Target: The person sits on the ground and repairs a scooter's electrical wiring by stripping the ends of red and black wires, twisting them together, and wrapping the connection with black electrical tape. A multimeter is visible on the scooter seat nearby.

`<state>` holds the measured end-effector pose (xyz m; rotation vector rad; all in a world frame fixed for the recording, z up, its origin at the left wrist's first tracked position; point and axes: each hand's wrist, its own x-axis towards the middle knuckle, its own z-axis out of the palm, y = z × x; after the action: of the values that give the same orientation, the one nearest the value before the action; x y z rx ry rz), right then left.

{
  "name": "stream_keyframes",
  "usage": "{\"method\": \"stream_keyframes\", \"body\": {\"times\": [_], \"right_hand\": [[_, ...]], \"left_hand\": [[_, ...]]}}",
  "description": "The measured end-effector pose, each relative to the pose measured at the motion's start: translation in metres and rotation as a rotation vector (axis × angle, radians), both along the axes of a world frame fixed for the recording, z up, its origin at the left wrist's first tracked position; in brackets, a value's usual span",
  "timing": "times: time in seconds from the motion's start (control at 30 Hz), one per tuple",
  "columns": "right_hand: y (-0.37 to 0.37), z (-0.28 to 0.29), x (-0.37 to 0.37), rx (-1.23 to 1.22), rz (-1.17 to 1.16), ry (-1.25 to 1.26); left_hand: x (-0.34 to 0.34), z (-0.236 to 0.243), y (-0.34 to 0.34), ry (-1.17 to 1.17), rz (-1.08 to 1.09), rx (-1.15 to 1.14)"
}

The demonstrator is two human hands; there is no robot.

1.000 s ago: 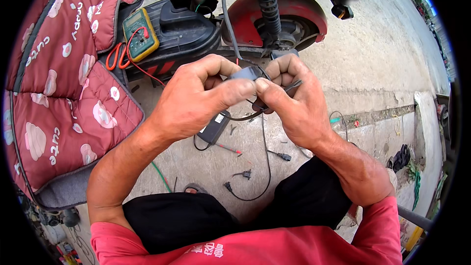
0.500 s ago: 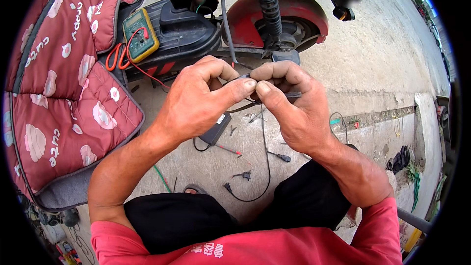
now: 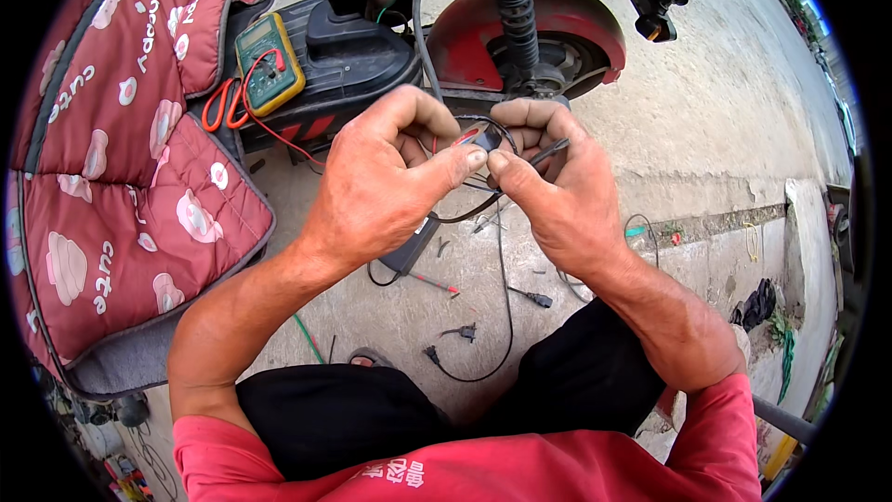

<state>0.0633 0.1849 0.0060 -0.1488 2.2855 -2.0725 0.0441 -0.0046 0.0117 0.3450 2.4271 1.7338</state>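
Note:
My left hand and my right hand meet in front of me, each in a pinch. Between the fingertips is a small dark piece, perhaps tape or a connector; its kind is not plain. Thin coloured wires, one of them red, run from it into my left fingers. A black cable loops below the fingertips, and a thin black end sticks out through my right fingers. Behind the hands a grey cable hangs down from the electric scooter.
A yellow-and-green multimeter with red leads rests on the footboard. At left hangs a padded red cover. On the concrete lie a black power adapter, a plug, cable scraps and a thin cord. The rear wheel stands beyond my hands.
The fingertips of both hands have drawn slightly apart and tilted, so the dark piece and coloured wires now show between them. The cable loop has shifted with them.

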Motion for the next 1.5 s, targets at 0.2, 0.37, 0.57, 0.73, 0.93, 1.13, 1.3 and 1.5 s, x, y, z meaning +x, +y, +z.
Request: {"method": "stream_keyframes", "body": {"times": [0.2,0.37,0.57,0.73,0.93,1.13,1.3,1.5], "right_hand": [[0.009,0.006,-0.013,-0.138,0.038,-0.323],[0.017,-0.008,-0.017,-0.306,0.101,-0.480],[0.016,-0.002,-0.015,-0.273,0.124,-0.518],[0.015,0.000,-0.013,-0.250,0.127,-0.498],[0.019,-0.003,-0.014,-0.279,0.204,-0.492],[0.013,-0.002,-0.009,-0.142,0.156,-0.428],[0.017,0.009,-0.010,0.054,0.273,-0.478],[0.018,0.001,-0.011,-0.027,0.281,-0.419]], "left_hand": [[-0.001,-0.014,-0.004,-0.089,-0.024,0.357],[0.000,-0.024,-0.013,-0.108,-0.161,0.460],[-0.001,-0.037,-0.018,-0.070,-0.264,0.201],[-0.002,-0.033,-0.016,0.192,-0.225,-0.006],[0.000,-0.035,-0.012,0.182,-0.241,0.035],[-0.002,-0.035,-0.018,0.196,-0.269,0.009],[0.000,-0.027,-0.020,0.233,-0.273,-0.046],[0.004,-0.025,-0.020,0.216,-0.249,-0.017]]}}
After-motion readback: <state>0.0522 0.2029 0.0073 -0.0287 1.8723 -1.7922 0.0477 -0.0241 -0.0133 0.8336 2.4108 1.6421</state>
